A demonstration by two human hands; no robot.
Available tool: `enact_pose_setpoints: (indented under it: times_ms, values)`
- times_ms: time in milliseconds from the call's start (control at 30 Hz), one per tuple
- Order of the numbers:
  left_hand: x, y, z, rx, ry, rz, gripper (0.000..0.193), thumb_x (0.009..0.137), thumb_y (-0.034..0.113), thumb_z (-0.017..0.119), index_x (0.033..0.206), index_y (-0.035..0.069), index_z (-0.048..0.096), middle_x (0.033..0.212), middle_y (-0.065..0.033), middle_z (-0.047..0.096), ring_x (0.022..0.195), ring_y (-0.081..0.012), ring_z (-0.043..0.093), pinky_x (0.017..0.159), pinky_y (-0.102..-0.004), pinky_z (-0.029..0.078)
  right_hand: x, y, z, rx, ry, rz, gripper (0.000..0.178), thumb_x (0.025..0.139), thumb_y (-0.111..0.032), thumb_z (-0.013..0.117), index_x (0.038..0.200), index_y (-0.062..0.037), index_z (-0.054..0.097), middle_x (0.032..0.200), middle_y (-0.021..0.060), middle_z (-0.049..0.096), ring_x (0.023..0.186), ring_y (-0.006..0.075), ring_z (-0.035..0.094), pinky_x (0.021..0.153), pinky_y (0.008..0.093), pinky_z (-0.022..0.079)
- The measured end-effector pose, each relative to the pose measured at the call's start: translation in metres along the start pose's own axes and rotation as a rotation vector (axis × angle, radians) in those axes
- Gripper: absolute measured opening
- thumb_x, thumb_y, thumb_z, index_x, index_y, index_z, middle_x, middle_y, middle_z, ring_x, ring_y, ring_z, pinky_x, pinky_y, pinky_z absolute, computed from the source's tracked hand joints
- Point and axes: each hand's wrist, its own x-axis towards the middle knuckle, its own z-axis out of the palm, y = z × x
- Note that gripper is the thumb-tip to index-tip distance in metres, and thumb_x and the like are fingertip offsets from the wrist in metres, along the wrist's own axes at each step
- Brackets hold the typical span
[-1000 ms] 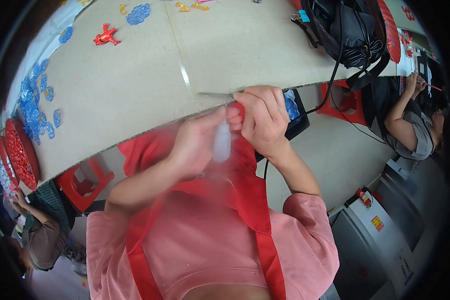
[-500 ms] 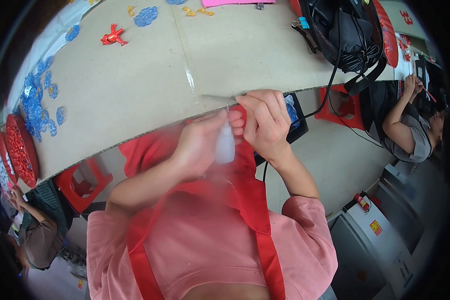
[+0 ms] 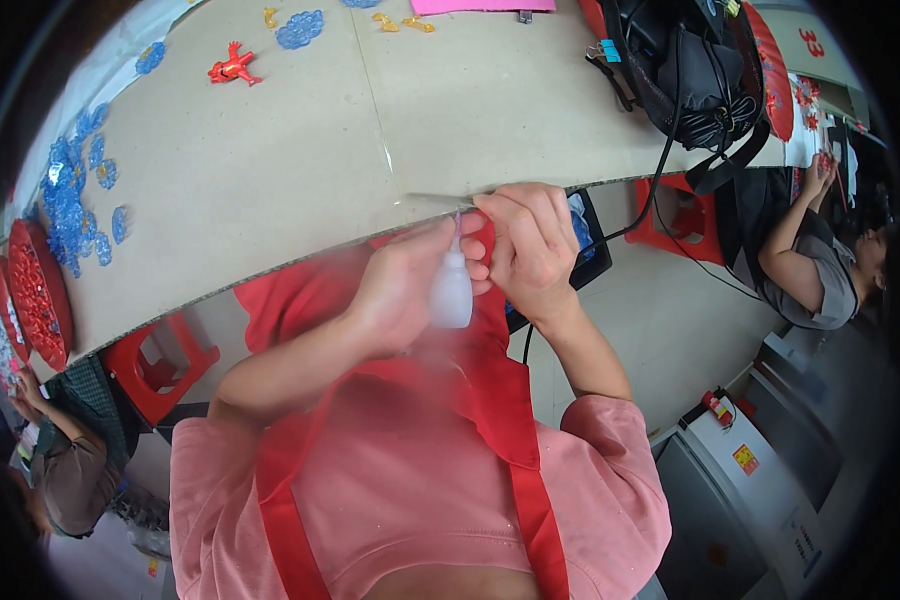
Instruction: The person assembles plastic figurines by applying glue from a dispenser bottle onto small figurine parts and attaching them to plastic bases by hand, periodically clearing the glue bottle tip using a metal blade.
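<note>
A small white squeeze bottle [image 3: 452, 295] with a thin nozzle hangs in my left hand [image 3: 395, 280], whose fingers close about its neck. The nozzle points up, close to the table's front edge. My right hand [image 3: 535, 245] pinches a thin grey metal tool [image 3: 435, 198], like tweezers or a slim blade, that points left over the edge. Tool and nozzle tip nearly meet; whether they touch, I cannot tell. A blurred patch in front of the apron hides part of my left wrist.
On the grey table [image 3: 270, 170] lie a red figure [image 3: 233, 66], a pile of blue translucent flower-shaped pieces [image 3: 65, 205] and yellow pieces [image 3: 405, 23]. A tray of red parts [image 3: 40, 295] stands left; a black bag with cables [image 3: 690, 80] sits right. People work at both sides.
The view has shifted slightly. Both hands keep nearly the same pose, with the bottle and the metal tool still held close together.
</note>
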Motion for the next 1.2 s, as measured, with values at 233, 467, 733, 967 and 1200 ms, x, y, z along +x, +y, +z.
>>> enact_pose_setpoints:
  times_ms: [233,467,733,967,1200]
  values:
    - [-0.002,0.004,0.005,0.108,0.102,0.008,0.032,0.091,0.030,0.046,0.107,0.003,0.052,0.093,-0.0050,0.057,0.087,-0.0186,0.056,0.084,-0.0346,0.045,-0.003,-0.002,-0.001,0.007,-0.003,-0.017,0.029,0.061,0.013,0.057,0.084,-0.0031,0.059,0.078,0.0079,0.057,0.069,0.0238,0.053,0.057,0.0304,0.043]
    - [-0.002,0.005,-0.001,0.083,0.026,0.025,0.032,0.091,0.029,0.045,0.107,0.002,0.052,0.101,-0.0077,0.057,0.094,-0.0201,0.055,0.090,-0.0353,0.042,0.000,-0.003,0.000,-0.008,0.006,-0.005,0.029,0.058,0.013,0.055,0.082,-0.0021,0.060,0.077,0.0082,0.057,0.069,0.0237,0.053,0.058,0.0307,0.044]
    - [-0.002,0.007,-0.002,0.065,0.012,0.053,0.036,0.091,0.026,0.048,0.112,-0.004,0.051,0.104,-0.0118,0.058,0.096,-0.0202,0.055,0.088,-0.0345,0.042,0.009,0.000,0.000,-0.054,0.004,-0.038,0.031,0.052,0.004,0.061,0.082,-0.0034,0.061,0.079,0.0080,0.058,0.070,0.0249,0.055,0.057,0.0310,0.047]
    - [-0.021,0.015,-0.004,0.107,-0.119,-0.042,0.034,0.092,0.025,0.044,0.109,-0.004,0.051,0.100,-0.0140,0.058,0.092,-0.0234,0.058,0.088,-0.0378,0.045,0.055,0.026,-0.021,-0.371,0.188,0.059,0.020,0.068,0.003,0.062,0.086,-0.0034,0.065,0.085,0.0101,0.059,0.075,0.0276,0.056,0.067,0.0337,0.046]
    - [-0.049,0.053,0.007,0.288,-0.121,0.412,0.033,0.093,0.023,0.043,0.104,-0.005,0.055,0.091,-0.0141,0.062,0.085,-0.0220,0.060,0.081,-0.0346,0.047,0.120,0.018,0.020,-0.144,0.167,0.074,0.014,0.071,-0.009,0.065,0.085,-0.0054,0.065,0.089,0.0107,0.061,0.088,0.0290,0.057,0.071,0.0365,0.047]
